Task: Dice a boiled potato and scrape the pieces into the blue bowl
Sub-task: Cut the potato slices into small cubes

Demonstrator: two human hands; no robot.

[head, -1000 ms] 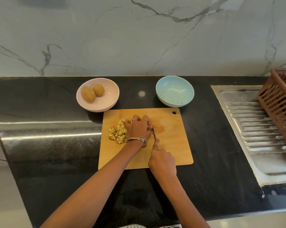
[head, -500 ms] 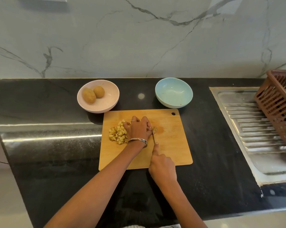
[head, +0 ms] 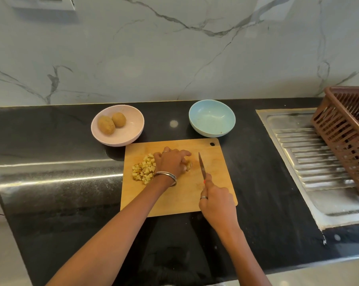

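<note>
Steel knife (head: 202, 165) in right hand (head: 216, 203) points away, toward blue bowl (head: 212, 118).

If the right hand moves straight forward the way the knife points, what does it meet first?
The right hand holds the knife, tip toward the wall. Ahead lies bare board, then probably the blue bowl; height is unclear.

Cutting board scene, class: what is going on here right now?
A person is dicing a potato on the board. The left hand covers the last uncut piece, beside a pile of cubes. The right hand grips a knife, its blade just right of that piece. The blue bowl holds no cubes yet. Two whole potatoes sit in the pink bowl.
</note>
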